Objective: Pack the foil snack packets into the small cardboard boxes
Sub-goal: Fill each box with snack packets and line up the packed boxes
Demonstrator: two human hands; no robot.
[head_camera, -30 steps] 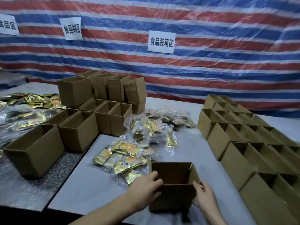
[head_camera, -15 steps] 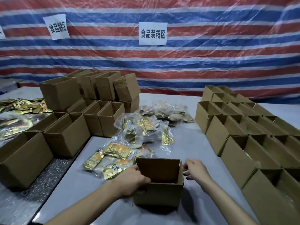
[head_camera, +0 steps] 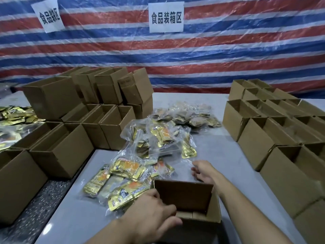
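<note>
An open, empty small cardboard box [head_camera: 184, 195] stands on the grey table near its front edge. My left hand [head_camera: 151, 208] grips the box at its near-left corner, thumb along the front rim. My right hand [head_camera: 202, 170] hovers just beyond the box's far-right corner, fingers loosely curled and holding nothing, a short way from the packets. Gold foil snack packets [head_camera: 128, 170] in clear plastic bags lie just behind and left of the box. More bagged packets [head_camera: 158, 136] are heaped farther back, and another pile [head_camera: 186, 115] lies beyond those.
Rows of open cardboard boxes [head_camera: 255, 140] fill the table's right side. More open boxes [head_camera: 112, 131] are stacked and lined up at the left, with larger ones [head_camera: 58, 154] nearer. Loose gold packets [head_camera: 15, 115] lie far left. A striped tarp with paper signs [head_camera: 166, 16] hangs behind.
My right hand has let go of the box's right wall and moved forward past the box toward the packets. My left hand has stayed on the box.
</note>
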